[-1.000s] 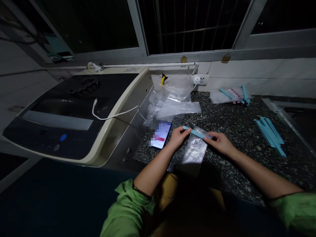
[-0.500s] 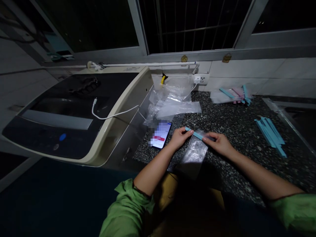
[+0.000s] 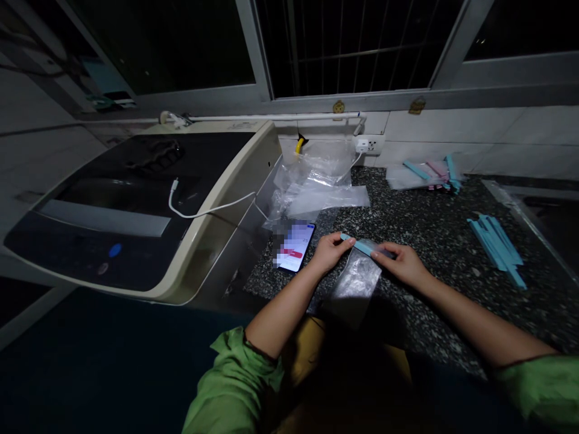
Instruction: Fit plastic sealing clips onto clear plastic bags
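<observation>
A light-blue bag clip (image 3: pixel 363 246), long and thin, lies along the top edge of a clear plastic bag (image 3: pixel 357 280). My left hand (image 3: pixel 331 250) pinches the clip's far left end between thumb and fingers. My right hand (image 3: pixel 402 262) is closed at the other end, thumb on the clip and the bag's corner. The bag hangs toward me over the dark speckled counter (image 3: pixel 420 223), its lower part in shadow. Left of my left hand lies a lit phone (image 3: pixel 296 250). Several loose blue clips (image 3: pixel 496 247) lie in a pile to the right.
Clear plastic bags (image 3: pixel 316 187) lie heaped at the back. A packet of blue and pink clips (image 3: pixel 425 173) rests by the wall. A washing machine (image 3: pixel 136 199) with a white cable (image 3: pixel 208 212) across it stands at left. The charger (image 3: pixel 362 146) sits in a wall socket.
The digits on the phone screen differ. Both hands keep their hold on the clip and the bag, with hardly any movement.
</observation>
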Motion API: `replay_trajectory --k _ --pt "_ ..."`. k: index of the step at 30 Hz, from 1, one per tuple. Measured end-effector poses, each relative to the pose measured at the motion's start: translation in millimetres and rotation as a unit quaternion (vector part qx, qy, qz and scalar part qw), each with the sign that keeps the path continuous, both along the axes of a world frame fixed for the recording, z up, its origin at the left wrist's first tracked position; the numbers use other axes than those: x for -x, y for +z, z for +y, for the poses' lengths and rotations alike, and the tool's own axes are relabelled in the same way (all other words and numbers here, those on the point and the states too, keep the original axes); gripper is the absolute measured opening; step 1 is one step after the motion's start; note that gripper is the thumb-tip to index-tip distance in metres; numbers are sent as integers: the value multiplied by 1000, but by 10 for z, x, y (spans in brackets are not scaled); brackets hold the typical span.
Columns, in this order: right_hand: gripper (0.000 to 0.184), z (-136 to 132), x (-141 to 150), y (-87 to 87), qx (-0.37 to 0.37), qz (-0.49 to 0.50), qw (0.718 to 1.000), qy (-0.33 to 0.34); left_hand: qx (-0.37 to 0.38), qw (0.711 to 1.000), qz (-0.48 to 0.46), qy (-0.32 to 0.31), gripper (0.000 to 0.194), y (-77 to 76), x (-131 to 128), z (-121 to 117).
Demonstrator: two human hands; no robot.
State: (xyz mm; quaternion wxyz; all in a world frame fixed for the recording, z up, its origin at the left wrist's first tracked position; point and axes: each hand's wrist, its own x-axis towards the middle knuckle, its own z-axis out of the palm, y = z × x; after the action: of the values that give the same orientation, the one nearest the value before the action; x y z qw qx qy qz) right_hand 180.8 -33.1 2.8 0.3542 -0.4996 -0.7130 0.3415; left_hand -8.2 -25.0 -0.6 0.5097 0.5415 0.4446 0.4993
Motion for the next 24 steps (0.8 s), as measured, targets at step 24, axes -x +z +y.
replay_trajectory --k 24 --pt "36 39 -103 104 -123 6 990 -73 -165 954 241 -62 26 -85 -46 -23"
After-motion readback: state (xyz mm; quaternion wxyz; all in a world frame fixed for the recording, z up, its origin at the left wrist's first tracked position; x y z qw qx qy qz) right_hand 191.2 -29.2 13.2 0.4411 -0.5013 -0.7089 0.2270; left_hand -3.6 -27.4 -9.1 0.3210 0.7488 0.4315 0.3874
